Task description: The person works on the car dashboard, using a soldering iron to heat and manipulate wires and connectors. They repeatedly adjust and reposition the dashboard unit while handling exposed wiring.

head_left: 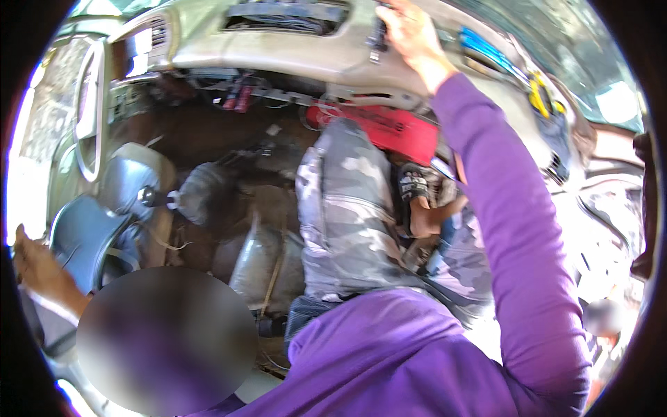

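My right hand (410, 31) reaches up onto the beige dashboard (278, 54), its fingers closed around a small black object (377, 35) with a metallic lower end. Its exact kind cannot be made out. At the far left rim is my left hand (40, 263), beside a grey-blue curved panel (87, 233). Its fingers look stretched out and nothing shows in them; a blurred oval hides the forearm behind it. Right of my right wrist, a blue tool (490, 52) and yellow-handled pliers (538, 96) lie on the dashboard top.
A red panel (389, 132) sits under the dashboard, by my camouflage-clad knee. Loose wires and a red connector (242, 99) hang from the opened lower dash. The dash has an open slot (285, 17). A gear lever (149, 197) stands left. Another person's bare limb (424, 217) shows right.
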The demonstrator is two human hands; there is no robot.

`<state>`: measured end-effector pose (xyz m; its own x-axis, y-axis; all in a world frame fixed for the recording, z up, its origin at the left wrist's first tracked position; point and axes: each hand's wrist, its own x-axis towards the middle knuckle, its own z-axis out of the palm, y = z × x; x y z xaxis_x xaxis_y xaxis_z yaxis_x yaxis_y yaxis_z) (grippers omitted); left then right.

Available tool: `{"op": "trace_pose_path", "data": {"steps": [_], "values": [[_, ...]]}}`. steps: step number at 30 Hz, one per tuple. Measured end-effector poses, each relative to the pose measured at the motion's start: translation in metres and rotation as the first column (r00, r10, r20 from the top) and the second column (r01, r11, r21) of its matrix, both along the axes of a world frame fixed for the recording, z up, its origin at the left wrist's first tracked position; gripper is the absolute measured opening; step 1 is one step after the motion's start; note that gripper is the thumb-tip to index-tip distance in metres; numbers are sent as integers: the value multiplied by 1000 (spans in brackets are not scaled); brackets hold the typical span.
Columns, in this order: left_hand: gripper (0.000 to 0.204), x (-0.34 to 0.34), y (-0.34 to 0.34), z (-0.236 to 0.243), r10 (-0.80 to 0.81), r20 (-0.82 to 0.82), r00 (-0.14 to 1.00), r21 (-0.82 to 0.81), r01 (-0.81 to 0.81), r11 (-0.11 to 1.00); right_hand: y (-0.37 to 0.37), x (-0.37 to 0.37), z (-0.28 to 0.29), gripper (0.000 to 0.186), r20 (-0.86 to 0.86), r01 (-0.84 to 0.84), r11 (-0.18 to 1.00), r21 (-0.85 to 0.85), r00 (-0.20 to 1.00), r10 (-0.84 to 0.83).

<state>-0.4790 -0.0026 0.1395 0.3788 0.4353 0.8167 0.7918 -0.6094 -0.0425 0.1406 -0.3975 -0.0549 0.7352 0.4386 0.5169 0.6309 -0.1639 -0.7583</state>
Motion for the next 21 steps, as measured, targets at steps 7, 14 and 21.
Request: {"op": "trace_pose_path", "data": {"steps": [7,14,21], "values": [[16,213,-117,-86,-267,463,845,-305,435,847,-27,-20,9,37,90,-91,996,-16,992,92],[21,318,-71,-135,-365,197,910,-507,413,756,-29,-70,26,33,-246,-176,984,11,954,174],[28,219,-7,54,59,32,998,-3,-59,998,-23,-62,20,35,-263,-99,993,70,958,114]]}}
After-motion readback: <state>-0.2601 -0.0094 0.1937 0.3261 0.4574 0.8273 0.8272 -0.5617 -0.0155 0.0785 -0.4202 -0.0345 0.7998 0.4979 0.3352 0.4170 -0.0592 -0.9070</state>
